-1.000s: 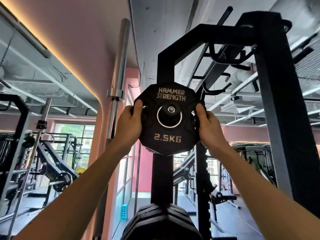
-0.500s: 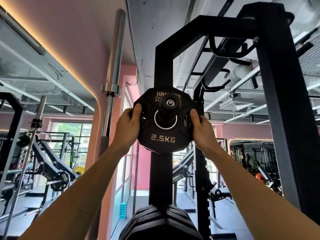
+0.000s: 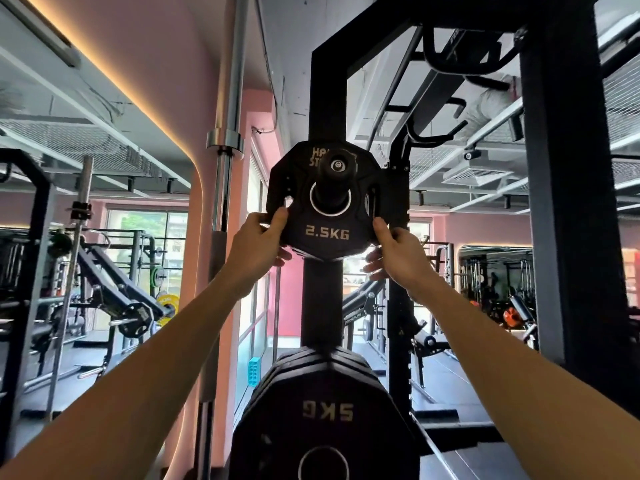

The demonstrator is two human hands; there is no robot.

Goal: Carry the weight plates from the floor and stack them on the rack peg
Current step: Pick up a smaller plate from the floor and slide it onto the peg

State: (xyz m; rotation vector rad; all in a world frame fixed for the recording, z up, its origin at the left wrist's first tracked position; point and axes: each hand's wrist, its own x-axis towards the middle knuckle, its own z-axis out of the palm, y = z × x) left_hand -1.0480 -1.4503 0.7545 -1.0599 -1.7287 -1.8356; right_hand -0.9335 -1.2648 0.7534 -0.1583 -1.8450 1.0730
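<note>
Black rubber meets both hands: the left hand (image 3: 258, 245) has its grip pinching the lower left rim of the 2.5KG plate (image 3: 327, 233), thumb on the face and fingers curled behind. The right hand (image 3: 394, 252) pinches the lower right rim the same way. Between the two grips the plate hangs on the rack peg (image 3: 337, 168), whose capped end pokes out through the plate's centre hole and hides part of the lettering. Behind the plate rises the black rack upright (image 3: 327, 81). Below the hands a stack of 5KG plates (image 3: 327, 410) sits lower on the same upright. Left of the left hand stands an upright steel barbell (image 3: 225, 168) against the pink wall (image 3: 152, 64).
</note>
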